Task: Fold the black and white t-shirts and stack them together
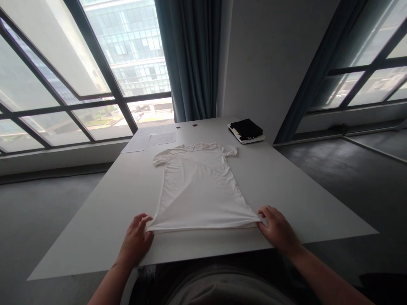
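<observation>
A white T-shirt point(199, 186) lies spread flat on a white table point(286, 190), collar away from me and hem near the front edge. My left hand point(137, 239) pinches the hem's left corner with curled fingers. My right hand point(277, 228) grips the hem's right corner. The hem is pulled taut between the two hands and lifted slightly off the table.
A black item on a white pad point(246, 130) sits at the table's far right. Sheets of paper point(149, 140) lie at the far left. Two round holes mark the far edge. Large windows and a blue curtain point(190, 59) stand behind; grey floor surrounds the table.
</observation>
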`<state>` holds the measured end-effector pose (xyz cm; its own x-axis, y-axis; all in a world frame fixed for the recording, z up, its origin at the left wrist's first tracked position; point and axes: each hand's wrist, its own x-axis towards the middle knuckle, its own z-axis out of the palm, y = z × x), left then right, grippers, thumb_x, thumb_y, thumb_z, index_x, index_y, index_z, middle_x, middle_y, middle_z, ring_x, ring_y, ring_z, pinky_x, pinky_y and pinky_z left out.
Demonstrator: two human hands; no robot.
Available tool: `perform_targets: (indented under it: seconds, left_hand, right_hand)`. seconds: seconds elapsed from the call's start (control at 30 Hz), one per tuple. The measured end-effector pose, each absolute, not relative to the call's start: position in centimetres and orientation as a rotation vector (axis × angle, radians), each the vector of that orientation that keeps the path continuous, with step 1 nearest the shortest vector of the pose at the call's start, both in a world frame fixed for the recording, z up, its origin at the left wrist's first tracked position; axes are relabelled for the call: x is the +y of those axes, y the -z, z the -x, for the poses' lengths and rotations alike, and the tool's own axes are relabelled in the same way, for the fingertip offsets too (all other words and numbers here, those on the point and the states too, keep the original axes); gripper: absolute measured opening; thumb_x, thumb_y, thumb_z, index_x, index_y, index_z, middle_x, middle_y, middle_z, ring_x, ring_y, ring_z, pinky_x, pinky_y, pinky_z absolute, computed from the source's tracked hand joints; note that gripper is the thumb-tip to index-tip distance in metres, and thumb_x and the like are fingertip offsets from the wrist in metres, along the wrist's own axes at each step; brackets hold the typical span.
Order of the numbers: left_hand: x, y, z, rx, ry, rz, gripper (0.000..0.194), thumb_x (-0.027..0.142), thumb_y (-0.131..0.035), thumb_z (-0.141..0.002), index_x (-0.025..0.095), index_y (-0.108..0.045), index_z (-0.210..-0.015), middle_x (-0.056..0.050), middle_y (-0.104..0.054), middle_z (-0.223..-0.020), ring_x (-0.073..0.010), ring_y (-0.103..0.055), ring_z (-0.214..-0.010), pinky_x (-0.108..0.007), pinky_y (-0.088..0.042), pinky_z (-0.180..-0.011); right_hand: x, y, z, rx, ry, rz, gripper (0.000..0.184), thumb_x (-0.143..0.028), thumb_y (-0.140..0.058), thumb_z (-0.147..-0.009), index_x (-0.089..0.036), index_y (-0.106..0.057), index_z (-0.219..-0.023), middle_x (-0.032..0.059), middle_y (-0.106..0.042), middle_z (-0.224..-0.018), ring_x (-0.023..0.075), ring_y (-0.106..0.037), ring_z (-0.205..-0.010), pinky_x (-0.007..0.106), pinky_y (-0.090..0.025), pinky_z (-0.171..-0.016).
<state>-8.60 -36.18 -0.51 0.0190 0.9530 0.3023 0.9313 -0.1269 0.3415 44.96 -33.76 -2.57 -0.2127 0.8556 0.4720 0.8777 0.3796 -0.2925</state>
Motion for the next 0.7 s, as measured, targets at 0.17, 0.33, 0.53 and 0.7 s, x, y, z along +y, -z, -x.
perform_targets:
  seconds: [0.17,0.33,0.53,0.7]
  left_hand:
    - [-36.2,0.3,9.0,1.764,-0.518,-2.380,0.020,0.016,-0.048,-0.082,0.025,-0.065,-0.087,-0.005,-0.066,-0.121,-0.0207,-0.064,-0.108,-0.036,-0.053,-0.097]
    - [-36.7,-0.6,9.6,1.692,-0.492,-2.320,0.016,0.017,-0.050,-0.079,0.024,-0.063,-0.086,-0.005,-0.066,-0.119,-0.0209,-0.063,-0.110,-0.034,-0.053,-0.100]
    - [-37.1,-1.2,10.0,1.638,-0.482,-2.258,0.023,0.038,-0.050,-0.092,0.023,-0.067,-0.087,-0.008,-0.063,-0.127,-0.0225,-0.062,-0.110,-0.037,-0.053,-0.100]
    - [-37.1,-1.2,9.6,1.638,-0.562,-2.245,0.046,0.051,-0.041,-0.100,0.022,-0.072,-0.082,-0.011,-0.061,-0.129,-0.0217,-0.062,-0.102,-0.036,-0.055,-0.096]
  right_hand:
    - [-34.2,2.7,-45.9,-2.133,-0.037,1.356,0.009,-0.017,-0.051,-0.093,-0.021,-0.058,-0.091,0.0048,-0.061,-0.084,0.0223,-0.059,-0.080,0.034,-0.046,-0.076]
    - [-34.2,2.0,-46.3,-2.249,-0.192,1.165,0.022,-0.016,-0.049,-0.097,-0.022,-0.070,-0.100,0.0063,-0.064,-0.092,0.0223,-0.061,-0.090,0.034,-0.049,-0.083]
    - [-34.9,0.8,-46.4,-2.292,-0.326,1.126,0.028,-0.009,-0.048,-0.087,-0.020,-0.072,-0.095,0.0086,-0.062,-0.098,0.0229,-0.058,-0.095,0.035,-0.050,-0.084]
    - [-35.6,-0.3,-46.2,-2.327,-0.401,1.034,0.026,-0.010,-0.049,-0.079,-0.020,-0.069,-0.093,0.0111,-0.063,-0.119,0.0267,-0.056,-0.111,0.042,-0.049,-0.095]
